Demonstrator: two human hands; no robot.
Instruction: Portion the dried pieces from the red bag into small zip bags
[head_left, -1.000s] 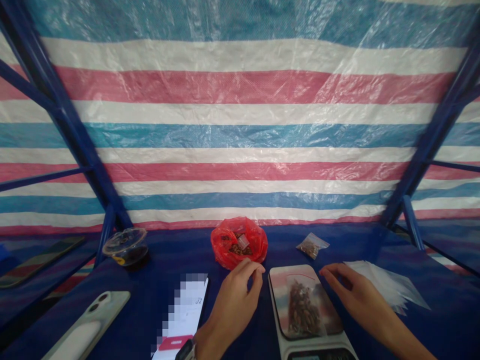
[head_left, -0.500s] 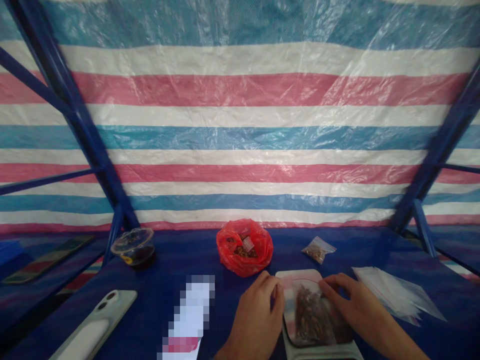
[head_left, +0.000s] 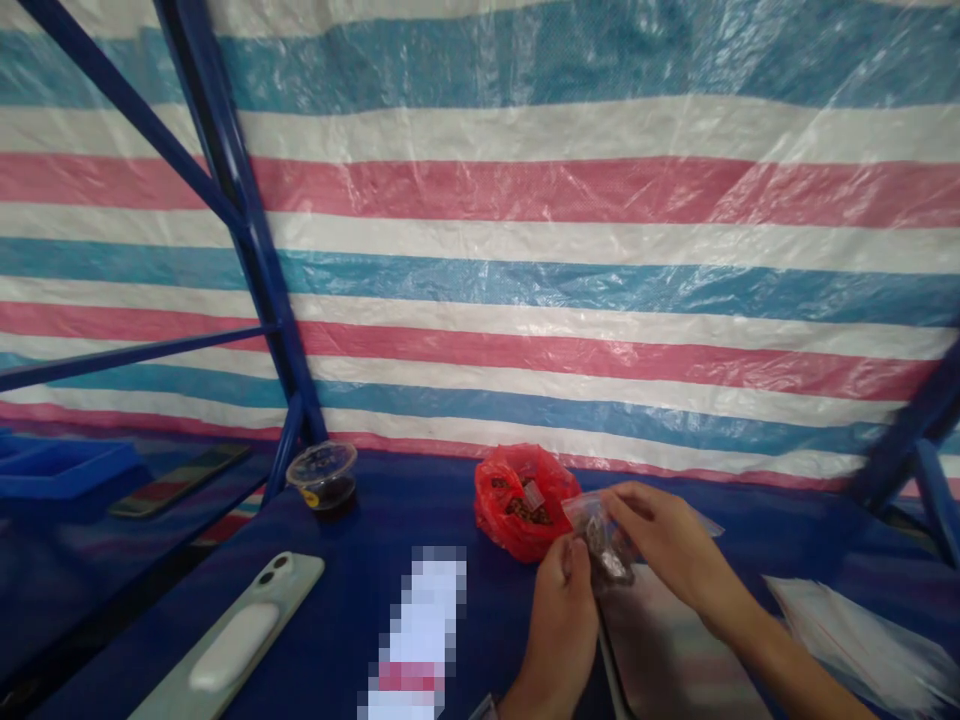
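Head view shows your left hand [head_left: 559,640] and right hand [head_left: 667,540] both closed in narrow pinches on a small clear zip bag [head_left: 604,545] of dried brown plant pieces. You hold it up between them, just in front of a red plastic bag [head_left: 525,505] and over the platform of a digital scale [head_left: 675,650]. You cannot tell from this view whether the zip bag's mouth is sealed, and that is your main risk: tipped sideways with the closure open, it could shed pieces onto the scale or the blue-covered counter [head_left: 337,600]. Thin film also slides easily between fingertips, so a loose pinch could drop the bag into the red bag, among similar brown pieces. Your right forearm passes near a stack of clear zip bags [head_left: 862,640], and a careless sideways sweep could drag them out of place. To your left, a slip of paper [head_left: 420,630], blurred out in the picture, lies beside a phone in a pale case [head_left: 225,640]. Farther off, a clear plastic cup of dark liquid [head_left: 322,475] stands at the counter's back edge, where a wide reach could tip it and wet the paper.
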